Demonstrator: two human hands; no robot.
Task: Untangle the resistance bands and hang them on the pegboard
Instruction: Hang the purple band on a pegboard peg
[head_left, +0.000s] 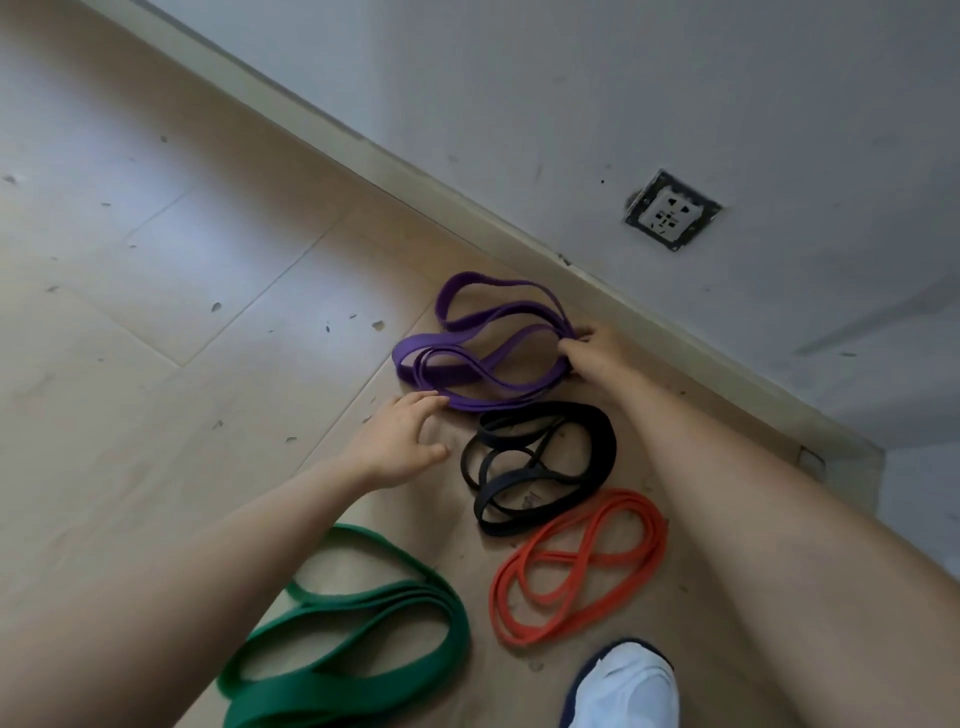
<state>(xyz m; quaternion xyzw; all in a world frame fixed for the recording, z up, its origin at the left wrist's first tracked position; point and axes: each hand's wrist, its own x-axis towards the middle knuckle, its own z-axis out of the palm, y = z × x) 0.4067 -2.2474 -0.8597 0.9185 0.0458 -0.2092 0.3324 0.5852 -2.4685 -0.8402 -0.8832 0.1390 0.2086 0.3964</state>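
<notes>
A purple resistance band lies coiled in loops on the floor near the wall. My right hand grips its right end, where the strands bunch together. My left hand hovers with spread fingers at the band's lower left edge, fingertips close to the purple strand. A black band lies coiled just below the purple one. An orange band sits in a figure-eight loop below that. A wide green band lies coiled at the lower left. No pegboard is in view.
The floor is pale wood-look tile with small dark specks. A white wall with a baseboard runs diagonally behind the bands, and a wall socket sits in it. My white shoe stands near the orange band.
</notes>
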